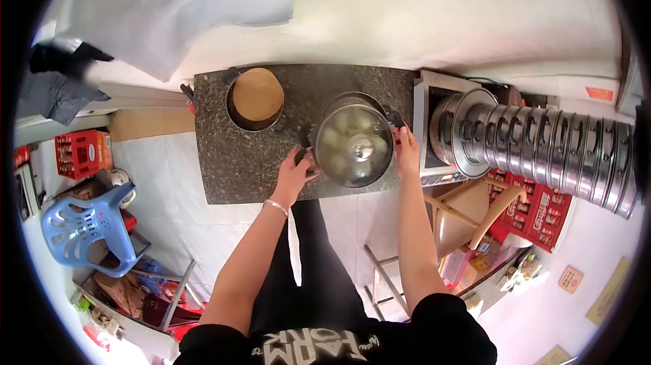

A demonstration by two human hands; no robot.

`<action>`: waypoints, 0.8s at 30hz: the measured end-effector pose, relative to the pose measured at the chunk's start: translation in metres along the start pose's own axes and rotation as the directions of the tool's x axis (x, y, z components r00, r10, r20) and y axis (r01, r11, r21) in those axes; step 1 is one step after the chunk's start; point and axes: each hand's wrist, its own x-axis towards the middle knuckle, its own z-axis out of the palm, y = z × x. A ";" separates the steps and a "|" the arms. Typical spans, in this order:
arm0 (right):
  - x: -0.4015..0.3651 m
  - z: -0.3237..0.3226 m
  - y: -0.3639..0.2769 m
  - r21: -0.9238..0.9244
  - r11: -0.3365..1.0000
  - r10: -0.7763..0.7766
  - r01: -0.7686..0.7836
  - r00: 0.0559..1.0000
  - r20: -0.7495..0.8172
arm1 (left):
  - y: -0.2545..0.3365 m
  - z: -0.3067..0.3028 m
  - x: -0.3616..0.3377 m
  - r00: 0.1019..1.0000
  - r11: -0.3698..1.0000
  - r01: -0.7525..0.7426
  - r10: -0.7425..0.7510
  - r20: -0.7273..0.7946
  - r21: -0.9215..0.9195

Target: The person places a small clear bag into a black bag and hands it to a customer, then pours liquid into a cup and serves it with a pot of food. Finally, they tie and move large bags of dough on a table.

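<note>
On the dark speckled countertop (224,168) stands a pot (352,96) with two black side handles. A glass lid (339,168) with a shiny metal knob covers most of it. Pale green rounded pieces of food (339,136) show through the glass. My left hand (296,172) is closed at the black handle on the pot's left side. At the right-hand handle, my right hand (407,150) is closed too, its fingers partly hidden behind the pot's edge. A second pot (234,111), holding a round tan disc (258,94), sits at the counter's back left.
Right of the counter, a tall stack of metal steamer tiers (549,145) rises beside a cooker (432,128). A wooden chair (468,212) and red crates (546,216) stand below it. A blue plastic chair (91,229) is on the left.
</note>
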 end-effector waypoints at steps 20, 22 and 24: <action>0.027 0.007 0.003 0.362 0.926 0.059 -0.107 0.988 0.141 | 0.013 -0.006 0.026 0.995 0.979 -0.003 -0.017 0.096 0.204; 0.028 0.011 0.002 0.384 0.919 0.041 -0.091 0.990 0.136 | 0.008 -0.012 0.033 0.985 0.857 -0.168 0.123 0.124 0.487; 0.023 0.015 -0.008 0.378 0.924 0.039 -0.054 0.998 0.048 | -0.001 -0.013 0.040 0.980 0.864 -0.198 0.180 0.084 0.463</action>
